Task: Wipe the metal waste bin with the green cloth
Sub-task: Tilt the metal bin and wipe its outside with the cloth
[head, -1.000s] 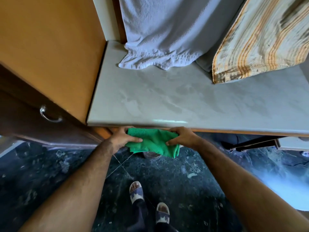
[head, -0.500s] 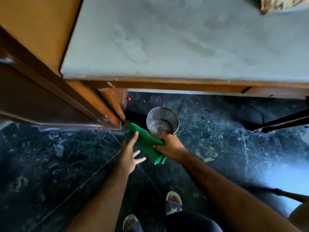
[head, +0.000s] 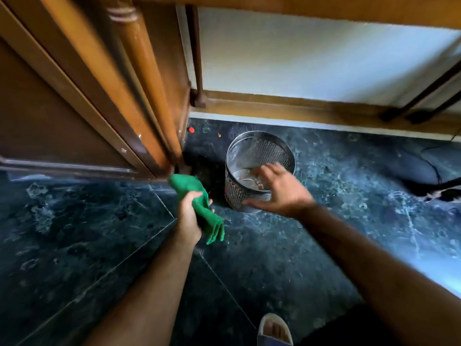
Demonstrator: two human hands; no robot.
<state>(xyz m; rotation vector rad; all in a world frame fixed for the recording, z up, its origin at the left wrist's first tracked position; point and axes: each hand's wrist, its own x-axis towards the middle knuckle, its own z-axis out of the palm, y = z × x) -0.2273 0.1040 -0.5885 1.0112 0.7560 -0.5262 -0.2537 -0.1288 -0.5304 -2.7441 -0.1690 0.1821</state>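
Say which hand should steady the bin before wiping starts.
Right. The right hand is open over the near rim of the metal waste bin, probably about to grip it. The left hand is shut on the green cloth, beside the bin.

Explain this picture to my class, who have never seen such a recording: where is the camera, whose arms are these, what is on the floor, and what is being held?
The camera sits on a person's head, looking forward and down, so the two bare arms are the wearer's own. The left hand has a closed grip on a crumpled green cloth. The right hand is open, fingers spread, reaching over the rim of a round perforated metal waste bin. The bin stands upright on the dark marbled stone floor, beside a brown wooden cabinet. A sandalled foot shows at the bottom edge.
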